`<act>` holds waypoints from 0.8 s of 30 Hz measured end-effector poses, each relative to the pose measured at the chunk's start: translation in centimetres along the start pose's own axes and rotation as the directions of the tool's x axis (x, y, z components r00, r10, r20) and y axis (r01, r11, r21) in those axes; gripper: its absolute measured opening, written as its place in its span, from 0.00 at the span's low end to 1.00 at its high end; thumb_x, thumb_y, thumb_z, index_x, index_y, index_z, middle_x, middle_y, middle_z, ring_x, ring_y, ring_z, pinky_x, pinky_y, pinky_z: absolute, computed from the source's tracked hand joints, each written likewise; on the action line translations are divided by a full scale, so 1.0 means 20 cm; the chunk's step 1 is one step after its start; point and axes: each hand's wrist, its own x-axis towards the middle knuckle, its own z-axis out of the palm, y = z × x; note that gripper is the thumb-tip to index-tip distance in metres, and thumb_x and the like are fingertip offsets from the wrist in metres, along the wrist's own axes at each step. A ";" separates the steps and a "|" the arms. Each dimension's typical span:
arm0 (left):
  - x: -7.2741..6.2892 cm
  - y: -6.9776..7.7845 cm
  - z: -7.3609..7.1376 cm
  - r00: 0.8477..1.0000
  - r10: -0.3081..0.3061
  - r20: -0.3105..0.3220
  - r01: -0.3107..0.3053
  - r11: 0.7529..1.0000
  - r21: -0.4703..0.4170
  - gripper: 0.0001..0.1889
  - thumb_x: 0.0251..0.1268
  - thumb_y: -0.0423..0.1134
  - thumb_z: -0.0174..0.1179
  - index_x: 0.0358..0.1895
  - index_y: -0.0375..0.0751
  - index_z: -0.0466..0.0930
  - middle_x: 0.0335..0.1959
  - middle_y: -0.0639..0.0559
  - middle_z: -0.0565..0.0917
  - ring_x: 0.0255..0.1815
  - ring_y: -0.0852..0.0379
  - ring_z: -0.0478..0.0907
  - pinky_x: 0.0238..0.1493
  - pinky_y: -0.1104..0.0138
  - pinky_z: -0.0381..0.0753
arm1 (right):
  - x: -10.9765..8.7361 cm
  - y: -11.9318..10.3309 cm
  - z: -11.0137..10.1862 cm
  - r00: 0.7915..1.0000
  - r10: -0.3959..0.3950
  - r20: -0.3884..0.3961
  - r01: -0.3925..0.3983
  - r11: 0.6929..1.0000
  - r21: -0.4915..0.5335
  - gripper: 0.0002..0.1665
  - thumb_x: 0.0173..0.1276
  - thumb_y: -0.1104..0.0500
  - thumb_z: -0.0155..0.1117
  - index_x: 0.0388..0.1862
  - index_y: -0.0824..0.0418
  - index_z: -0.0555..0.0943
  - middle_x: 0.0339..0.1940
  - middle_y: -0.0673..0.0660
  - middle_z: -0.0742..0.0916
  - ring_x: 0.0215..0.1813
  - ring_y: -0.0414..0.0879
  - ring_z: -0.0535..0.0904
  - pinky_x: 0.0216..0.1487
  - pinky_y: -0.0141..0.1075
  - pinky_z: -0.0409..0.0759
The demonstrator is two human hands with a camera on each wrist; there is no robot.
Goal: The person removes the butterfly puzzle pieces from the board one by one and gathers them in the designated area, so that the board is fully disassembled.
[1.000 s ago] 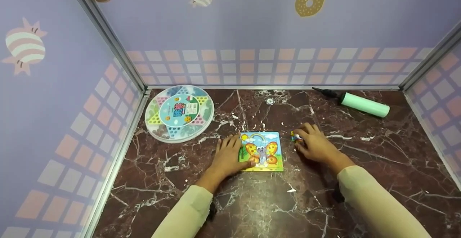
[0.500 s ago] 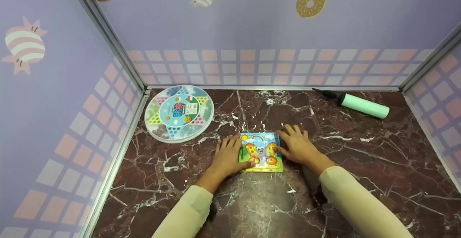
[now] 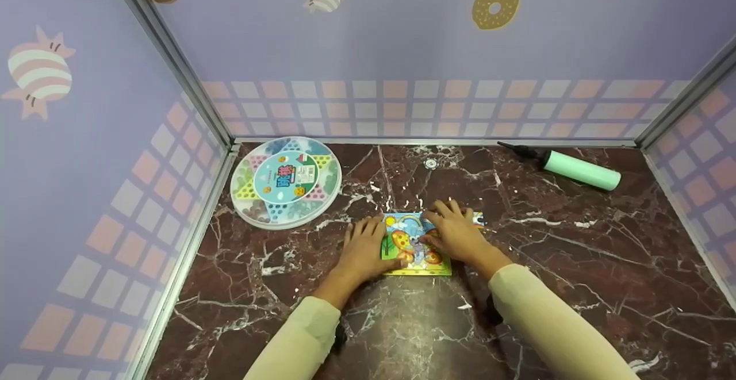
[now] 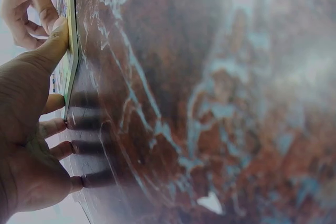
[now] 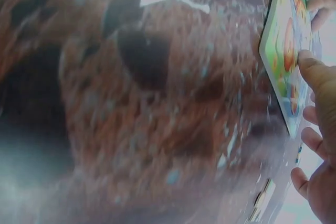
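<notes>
A square puzzle board point(image 3: 401, 238) with a butterfly picture lies flat at the table's middle. My left hand point(image 3: 362, 252) rests along its left edge. In the left wrist view, that thumb point(image 4: 56, 40) lies on the board's face and the fingertips reach down at its edge. My right hand point(image 3: 457, 233) covers the upper right part of the picture, its fingers bent and spread. The right thumb point(image 5: 311, 65) touches the picture in the right wrist view; what lies under the palm is hidden. A small colourful piece point(image 3: 478, 218) shows just right of the board, partly behind this hand.
A round Chinese checkers box point(image 3: 253, 210) lies at the back left. A mint-green hand pump point(image 3: 583, 171) with a black nozzle is at the back right. A small white disc point(image 3: 430, 164) lies near the back wall. Purple patterned walls enclose the marble-patterned table point(image 3: 414, 334).
My right hand has moved left from the small piece beside the board onto the board's upper right part. My left hand and the board have stayed in place.
</notes>
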 end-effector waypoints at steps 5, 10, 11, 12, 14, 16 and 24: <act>0.00 0.01 0.00 1.000 -0.008 0.004 0.008 1.000 0.003 0.58 0.62 0.73 0.74 0.87 0.42 0.64 0.89 0.43 0.64 0.90 0.36 0.58 0.90 0.33 0.52 | 0.03 -0.05 0.01 1.000 0.003 0.012 -0.002 1.000 -0.005 0.31 0.76 0.42 0.75 0.71 0.53 0.84 0.70 0.60 0.82 0.71 0.65 0.75 0.63 0.73 0.75; 0.00 0.01 0.00 1.000 -0.002 0.000 0.002 1.000 0.002 0.57 0.62 0.73 0.74 0.87 0.43 0.64 0.89 0.43 0.64 0.90 0.36 0.59 0.89 0.32 0.53 | 0.06 -0.09 0.01 0.998 0.024 0.056 -0.022 0.999 -0.038 0.31 0.77 0.43 0.74 0.73 0.52 0.83 0.72 0.60 0.81 0.71 0.63 0.73 0.62 0.73 0.75; 0.00 0.01 0.00 1.000 0.000 -0.001 0.000 1.000 0.002 0.57 0.62 0.73 0.74 0.87 0.43 0.64 0.89 0.43 0.65 0.89 0.36 0.59 0.89 0.32 0.53 | 0.07 -0.10 0.01 0.997 0.029 0.066 -0.026 0.999 -0.044 0.31 0.77 0.43 0.74 0.73 0.52 0.83 0.73 0.60 0.81 0.72 0.64 0.73 0.63 0.73 0.74; 0.00 0.01 0.00 1.000 -0.001 -0.001 0.001 1.000 0.002 0.57 0.62 0.73 0.74 0.87 0.43 0.64 0.89 0.44 0.64 0.89 0.36 0.59 0.89 0.32 0.53 | 0.08 -0.11 0.01 0.996 0.033 0.077 -0.030 0.999 -0.046 0.31 0.77 0.43 0.73 0.74 0.52 0.83 0.74 0.61 0.80 0.73 0.64 0.72 0.64 0.73 0.74; 0.01 0.01 0.00 1.000 -0.001 -0.002 0.001 1.000 0.001 0.57 0.61 0.73 0.74 0.86 0.43 0.65 0.89 0.44 0.65 0.89 0.36 0.59 0.89 0.32 0.53 | 0.09 -0.12 0.01 0.995 0.037 0.090 -0.034 0.998 -0.045 0.30 0.78 0.44 0.73 0.74 0.52 0.83 0.75 0.61 0.80 0.75 0.64 0.71 0.66 0.75 0.73; 0.01 0.01 0.00 1.000 -0.003 -0.003 0.003 1.000 -0.001 0.57 0.61 0.72 0.75 0.86 0.43 0.65 0.88 0.44 0.65 0.89 0.36 0.59 0.89 0.32 0.53 | 0.10 -0.13 0.01 0.995 0.033 0.095 -0.029 0.998 -0.047 0.29 0.78 0.45 0.73 0.73 0.51 0.83 0.75 0.60 0.80 0.74 0.64 0.71 0.67 0.75 0.72; 0.00 0.00 0.00 1.000 -0.004 -0.001 0.004 1.000 -0.011 0.55 0.62 0.71 0.76 0.84 0.43 0.67 0.88 0.43 0.65 0.89 0.35 0.59 0.89 0.32 0.52 | 0.13 -0.17 0.01 0.992 0.043 0.121 -0.035 0.997 -0.066 0.25 0.80 0.50 0.72 0.72 0.50 0.83 0.70 0.60 0.81 0.72 0.62 0.71 0.68 0.76 0.73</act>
